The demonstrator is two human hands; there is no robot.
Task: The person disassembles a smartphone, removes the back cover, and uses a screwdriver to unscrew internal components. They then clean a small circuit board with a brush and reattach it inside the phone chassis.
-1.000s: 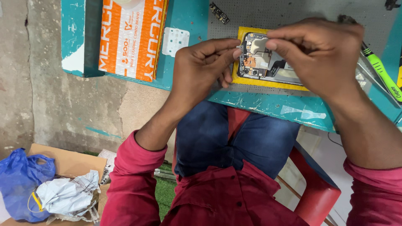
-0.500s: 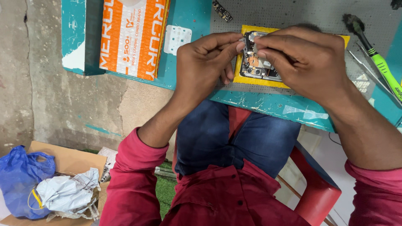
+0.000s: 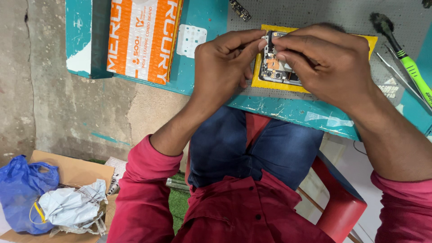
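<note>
1. The opened phone (image 3: 276, 67) lies face down on a yellow pad (image 3: 265, 83), its circuit boards showing. The pad sits on a grey mat (image 3: 315, 13) on the teal table (image 3: 310, 112), near the table's front edge.
2. The left hand (image 3: 222, 67) rests just left of the phone. Its thumb and forefinger are pinched together at the phone's upper left corner, touching it. Whether a small part is caught between them cannot be told.
3. The right hand (image 3: 330, 63) covers the right half of the phone. Its fingertips press on the phone's upper part and meet those of the left hand. Whether it holds anything small cannot be told.
4. An orange and white box (image 3: 141, 38) lies well left of the phone on the table, with a small white plate (image 3: 191, 39) between the two.
5. A small dark component (image 3: 240, 10) lies just above the phone's left corner, on the mat.
6. A green-handled brush (image 3: 402, 56) and metal tweezers (image 3: 398, 74) lie right of the phone, beyond the right hand.
7. Far below and left of the phone, on the floor, a cardboard box (image 3: 74, 171) holds a blue bag (image 3: 24, 189) and crumpled grey wrapping (image 3: 72, 207).
</note>
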